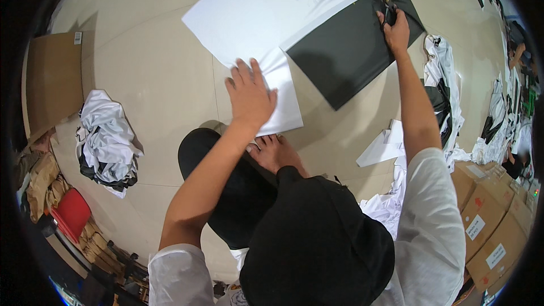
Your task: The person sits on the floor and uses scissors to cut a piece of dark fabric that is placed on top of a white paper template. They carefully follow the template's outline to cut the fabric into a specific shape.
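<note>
My right hand (396, 33) is closed around the handles of black scissors (386, 1), their blades spread, over the upper right of a dark grey panel (345, 68). The panel joins or lies against a large white sheet (238, 5) with faint outlined lettering at the top. My left hand (247, 93) lies palm down, fingers spread, on the narrower white part (289, 102) of the sheet, left of the grey panel. My bare foot (276, 152) is just below that part's edge, beside my black-clad leg (221, 204).
Crumpled white-and-black fabric (107, 136) lies left, near upright cardboard (54, 82) and a red seat (71, 212). Fabric piles (442, 73) and white scraps (379, 147) lie right. Stacked cartons (484, 221) stand lower right; people (515, 51) are at the far right edge.
</note>
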